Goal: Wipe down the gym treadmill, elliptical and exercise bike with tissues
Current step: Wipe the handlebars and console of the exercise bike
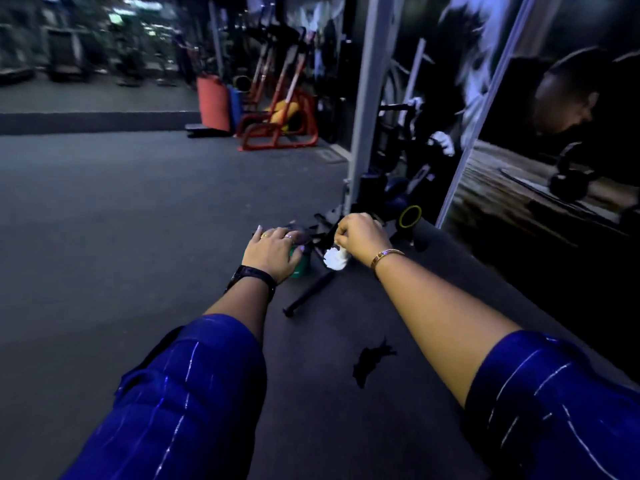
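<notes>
Head view, gym floor. The left hand (273, 249) lies palm-down over the top of a green container (298, 265) standing on the grey floor (138, 209); the fingers lie fairly straight, with rings on two of them and a dark watch at the wrist. The hand covers the container's top, so its contents cannot be told. The right hand (360, 235), fingers curled, pinches a crumpled white tissue (335, 258), which hangs below the fist just right of the container. A gold bracelet circles the right wrist; both sleeves are blue with pale stripes.

Beneath and between the hands a black bar (310, 293) lies slanted on the floor, running up toward a dark exercise machine (394, 197) with a yellow-ringed disc (410, 216) beside a pale upright post (365, 98). A dark scrap (372, 358) lies on the floor between the forearms. Background, blurred: a red-framed machine (277, 136) and an orange cylinder (213, 103).
</notes>
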